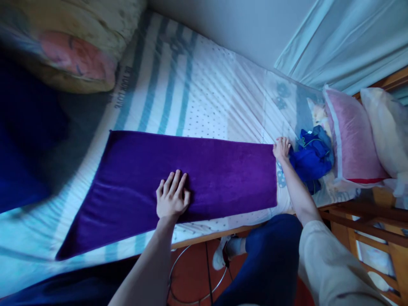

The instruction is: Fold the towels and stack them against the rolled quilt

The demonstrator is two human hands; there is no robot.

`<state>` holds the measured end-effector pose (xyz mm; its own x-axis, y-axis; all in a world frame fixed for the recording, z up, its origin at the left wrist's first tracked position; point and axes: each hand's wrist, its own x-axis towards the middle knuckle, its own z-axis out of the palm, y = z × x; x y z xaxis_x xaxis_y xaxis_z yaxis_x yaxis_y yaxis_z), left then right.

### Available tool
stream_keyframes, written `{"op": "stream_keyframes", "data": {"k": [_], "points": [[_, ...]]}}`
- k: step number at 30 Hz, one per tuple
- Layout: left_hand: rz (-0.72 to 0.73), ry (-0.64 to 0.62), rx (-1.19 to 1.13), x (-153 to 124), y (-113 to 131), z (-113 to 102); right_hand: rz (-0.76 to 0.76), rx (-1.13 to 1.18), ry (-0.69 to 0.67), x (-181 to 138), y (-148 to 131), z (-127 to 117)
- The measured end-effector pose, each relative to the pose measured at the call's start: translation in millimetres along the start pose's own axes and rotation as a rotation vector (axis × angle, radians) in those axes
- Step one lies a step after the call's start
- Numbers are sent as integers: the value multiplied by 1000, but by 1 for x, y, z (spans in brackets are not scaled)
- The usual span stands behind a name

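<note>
A purple towel [216, 174], a long flat cloth, lies spread along the near side of the bed, with some soft creases at its left part. My left hand [172, 195] rests palm down on the towel, left of its middle, fingers spread and holding nothing. At the towel's upper right corner is my right hand [281, 148], its fingers bent and closed on the corner. Just right of that hand sits a crumpled heap of blue cloth [314, 155].
The bed has a striped and dotted sheet [210, 85]. A pink pillow [353, 136] and a pale pillow [387, 127] stand at the right end. Another pillow [76, 55] and dark blue cloth [25, 140] lie left. A white cable [174, 270] loops on the red floor.
</note>
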<state>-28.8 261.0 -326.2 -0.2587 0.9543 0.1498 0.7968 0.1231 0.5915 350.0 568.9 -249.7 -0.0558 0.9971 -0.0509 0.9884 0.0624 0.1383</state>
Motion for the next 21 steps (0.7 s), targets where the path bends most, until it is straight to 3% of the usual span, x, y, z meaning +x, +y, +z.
{"op": "stream_keyframes", "data": {"k": [2, 5, 7, 10, 13, 16, 18, 21], "points": [[4, 4, -6, 0, 0, 0, -108, 91, 89, -33, -40, 4], [5, 7, 3, 0, 0, 0, -478, 209, -32, -85, -95, 19], [2, 2, 9, 0, 0, -1, -622, 260, -122, -106, -110, 30], [-1, -17, 7, -1, 0, -1, -500, 278, -120, -105, -89, 42], [-8, -27, -2, -1, 0, -1, -237, 241, -55, -77, -39, 46], [-17, -29, -10, 0, 2, -2, -106, 198, -72, -52, -5, 45], [-25, -33, -14, 1, 3, -3, -75, 171, -77, -49, -4, 45], [-33, -45, -11, 2, 4, -4, -84, 139, -15, -75, -22, 49]]}}
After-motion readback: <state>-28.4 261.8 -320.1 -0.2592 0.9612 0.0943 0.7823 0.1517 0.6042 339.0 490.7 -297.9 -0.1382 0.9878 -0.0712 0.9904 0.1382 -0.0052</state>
